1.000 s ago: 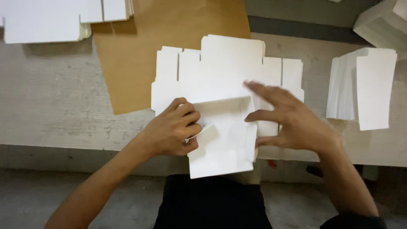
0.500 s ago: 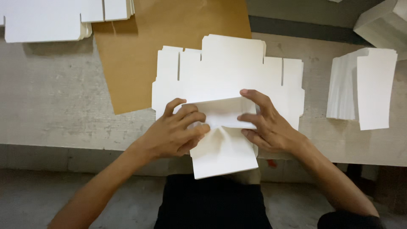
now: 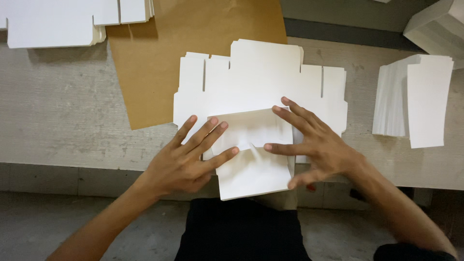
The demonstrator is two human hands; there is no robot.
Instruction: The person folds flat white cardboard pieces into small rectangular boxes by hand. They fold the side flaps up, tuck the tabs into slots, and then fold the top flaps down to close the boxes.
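Since before, our left hand [image 3: 186,162] and right hand [image 3: 316,145] have spread flat on the card [image 3: 251,130], fingers splayed, gripping nothing; uneven pressure could skew its crease.

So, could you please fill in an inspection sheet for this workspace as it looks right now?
Surface: pale, worn wooden table, a brown paper sheet on it.
Job's things: folded white card piece overhanging the near edge, lying on a stack of flat white die-cut blanks.
Clutter: white blanks top left; stack of white strips right; white box top right.
Grips: left hand and right hand pressed flat, fingers spread, on the folded piece.
Cables: nothing seen.
Surroundings: grey floor below.
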